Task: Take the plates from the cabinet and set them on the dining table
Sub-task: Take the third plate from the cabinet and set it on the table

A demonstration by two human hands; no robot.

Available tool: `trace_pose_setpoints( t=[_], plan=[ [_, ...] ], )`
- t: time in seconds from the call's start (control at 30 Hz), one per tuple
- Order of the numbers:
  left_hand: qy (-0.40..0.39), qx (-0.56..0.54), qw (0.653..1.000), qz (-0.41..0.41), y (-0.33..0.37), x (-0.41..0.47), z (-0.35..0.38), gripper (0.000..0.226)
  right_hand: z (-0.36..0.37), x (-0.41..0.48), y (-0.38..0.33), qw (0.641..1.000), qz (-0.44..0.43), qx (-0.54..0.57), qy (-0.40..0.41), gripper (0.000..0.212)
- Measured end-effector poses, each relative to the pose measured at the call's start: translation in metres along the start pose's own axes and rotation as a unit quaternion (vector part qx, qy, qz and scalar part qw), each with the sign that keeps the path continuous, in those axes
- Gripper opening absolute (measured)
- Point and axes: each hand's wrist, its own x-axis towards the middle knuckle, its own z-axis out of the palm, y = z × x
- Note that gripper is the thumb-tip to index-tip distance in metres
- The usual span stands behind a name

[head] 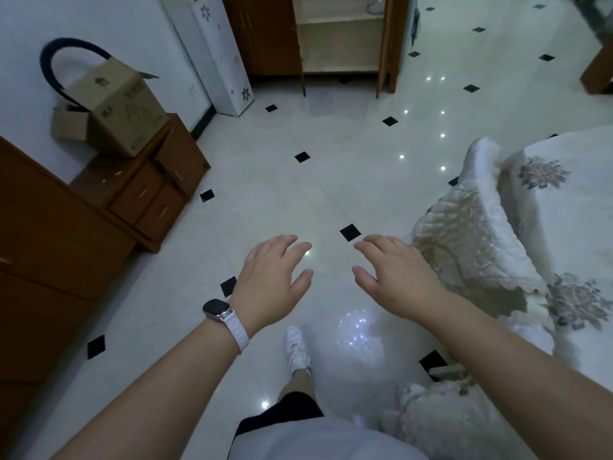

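A brown wooden cabinet (265,44) stands at the far end of the room with its doors open and pale shelves showing. Something pale, perhaps a plate (376,6), lies on the top visible shelf, cut off by the frame edge. The dining table (570,200), under a white floral cloth, reaches in from the right. My left hand (270,282), with a white-strapped watch on the wrist, and my right hand (394,277) are held out over the floor, fingers spread, holding nothing. Both are far from the cabinet.
White tiled floor with small black squares runs from me to the cabinet. A covered chair (464,240) stands at the table's near edge. Brown drawer units (142,187) carrying a cardboard box (116,107) line the left wall. A white narrow unit (219,54) stands beside the cabinet.
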Motion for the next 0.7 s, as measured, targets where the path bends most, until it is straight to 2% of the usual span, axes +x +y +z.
trace_pose_setpoints(
  t=[0.37,0.53,0.7],
  plan=[
    [0.0,-0.067,0.997,0.024,-0.12,0.133,0.005,0.044,0.011,0.161,-0.04,0.999,0.045,-0.028,-0.009,0.045],
    [-0.014,-0.067,0.997,0.041,-0.18,0.181,-0.005,0.044,0.008,0.224,-0.064,0.998,0.063,-0.024,0.015,0.043],
    [-0.003,-0.07,0.996,0.057,-0.209,0.219,-0.015,0.043,0.003,0.268,-0.07,0.997,0.069,-0.039,0.017,0.044]
  ],
)
